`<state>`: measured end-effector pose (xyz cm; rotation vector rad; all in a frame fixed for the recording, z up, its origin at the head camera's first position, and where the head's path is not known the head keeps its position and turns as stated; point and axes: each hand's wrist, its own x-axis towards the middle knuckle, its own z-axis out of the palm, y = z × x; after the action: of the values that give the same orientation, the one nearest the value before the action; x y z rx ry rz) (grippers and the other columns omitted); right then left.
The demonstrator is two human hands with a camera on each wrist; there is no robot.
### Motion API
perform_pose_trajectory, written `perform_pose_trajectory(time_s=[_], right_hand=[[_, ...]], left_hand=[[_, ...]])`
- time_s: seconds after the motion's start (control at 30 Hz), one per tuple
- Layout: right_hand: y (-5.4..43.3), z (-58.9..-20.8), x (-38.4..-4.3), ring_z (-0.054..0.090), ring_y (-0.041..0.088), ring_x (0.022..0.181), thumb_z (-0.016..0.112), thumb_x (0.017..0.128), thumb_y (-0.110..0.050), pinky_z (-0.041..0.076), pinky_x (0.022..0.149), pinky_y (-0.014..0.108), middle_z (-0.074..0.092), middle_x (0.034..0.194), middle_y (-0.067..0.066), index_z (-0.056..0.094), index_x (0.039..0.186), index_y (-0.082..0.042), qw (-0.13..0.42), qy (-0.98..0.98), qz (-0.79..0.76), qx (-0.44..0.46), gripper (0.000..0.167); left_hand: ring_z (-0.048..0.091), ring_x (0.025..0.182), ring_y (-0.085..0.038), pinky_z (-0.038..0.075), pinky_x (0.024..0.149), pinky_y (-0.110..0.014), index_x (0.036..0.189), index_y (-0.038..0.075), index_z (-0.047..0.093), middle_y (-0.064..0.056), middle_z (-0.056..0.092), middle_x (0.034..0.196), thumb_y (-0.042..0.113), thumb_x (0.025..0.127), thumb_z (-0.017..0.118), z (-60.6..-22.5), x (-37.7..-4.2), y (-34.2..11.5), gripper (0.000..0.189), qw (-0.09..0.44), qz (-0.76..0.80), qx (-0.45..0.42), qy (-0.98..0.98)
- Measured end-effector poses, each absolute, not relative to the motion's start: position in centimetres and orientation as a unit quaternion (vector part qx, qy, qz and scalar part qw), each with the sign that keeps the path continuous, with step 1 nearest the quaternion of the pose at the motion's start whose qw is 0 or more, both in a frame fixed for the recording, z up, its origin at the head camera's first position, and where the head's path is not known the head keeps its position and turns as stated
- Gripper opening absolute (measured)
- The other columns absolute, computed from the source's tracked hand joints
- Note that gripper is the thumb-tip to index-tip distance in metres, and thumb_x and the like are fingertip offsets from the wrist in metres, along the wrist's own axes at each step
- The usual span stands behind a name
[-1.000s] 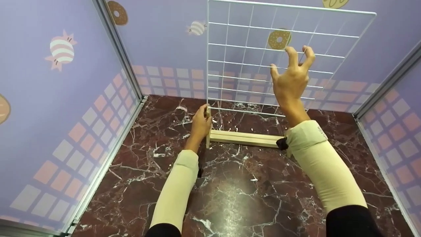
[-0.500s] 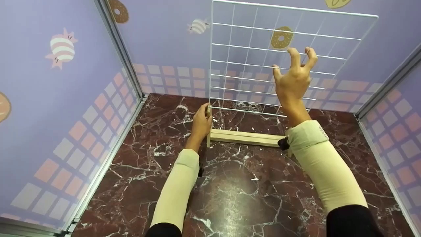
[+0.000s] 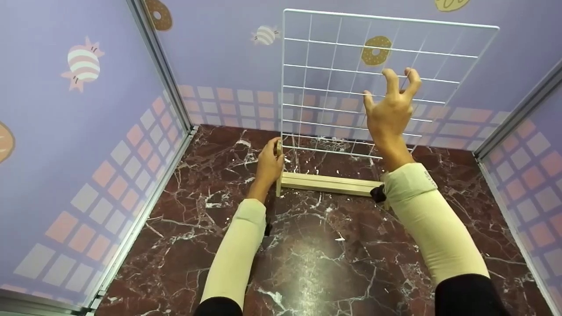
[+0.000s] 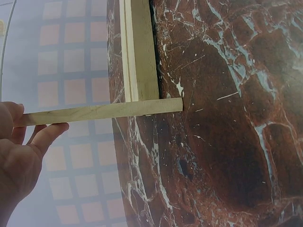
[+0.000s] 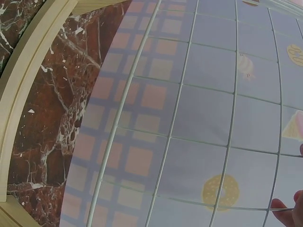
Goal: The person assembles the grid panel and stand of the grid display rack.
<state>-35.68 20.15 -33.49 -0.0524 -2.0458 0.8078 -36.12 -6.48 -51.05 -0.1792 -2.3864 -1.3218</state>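
My left hand point(image 3: 268, 162) grips the upper end of a narrow wooden side piece point(image 3: 279, 186). A pale grooved wooden bar point(image 3: 327, 184) runs right from this piece, low over the floor. In the left wrist view, the thumb and fingers of my left hand point(image 4: 21, 161) pinch the end of the side piece point(image 4: 99, 112). My right hand point(image 3: 390, 112) holds a white wire grid panel point(image 3: 332, 70), its curled fingers at the wires. The panel stands up behind the bar, its lower left corner beside my left hand. The right wrist view shows only fingertips point(image 5: 284, 213) at a wire.
Dark red marble-patterned floor point(image 3: 316, 272) lies below, with small white specks. Purple printed walls point(image 3: 219, 57) rise at the back, the left point(image 3: 39, 131) and the right point(image 3: 538, 175). A metal rail point(image 3: 118, 245) edges the left wall.
The grid panel's upper edge has come down a little, and my right hand has lowered slightly with it. My left hand and the wooden pieces stay nearly in place.
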Motion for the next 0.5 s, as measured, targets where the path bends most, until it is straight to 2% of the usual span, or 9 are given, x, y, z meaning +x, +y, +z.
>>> perform_pose_trajectory(time_s=[0.3,0.5], right_hand=[[20.2,-34.1,-35.7,0.060,0.028,0.098,0.078,0.087,-0.027,0.059,0.078,0.046,0.037,0.151,0.014,0.058,0.130,-0.019,0.445,-0.832,0.331,-0.018,0.048],[20.2,-34.7,-35.9,0.059,0.028,0.098,0.080,0.086,-0.026,0.059,0.077,0.048,0.039,0.149,0.015,0.059,0.129,-0.018,0.454,-0.827,0.331,-0.013,0.048]], left_hand=[[0.066,0.113,-0.036,0.053,0.103,-0.044,0.137,-0.002,0.055,-0.023,0.067,0.124,-0.007,0.087,0.067,-51.1,-36.0,-6.4,0.052,0.226,-0.466,-0.079,-0.852],[0.066,0.114,-0.035,0.053,0.105,-0.043,0.138,-0.001,0.055,-0.023,0.067,0.125,-0.007,0.087,0.066,-51.1,-36.0,-6.4,0.052,0.217,-0.470,-0.076,-0.852]])
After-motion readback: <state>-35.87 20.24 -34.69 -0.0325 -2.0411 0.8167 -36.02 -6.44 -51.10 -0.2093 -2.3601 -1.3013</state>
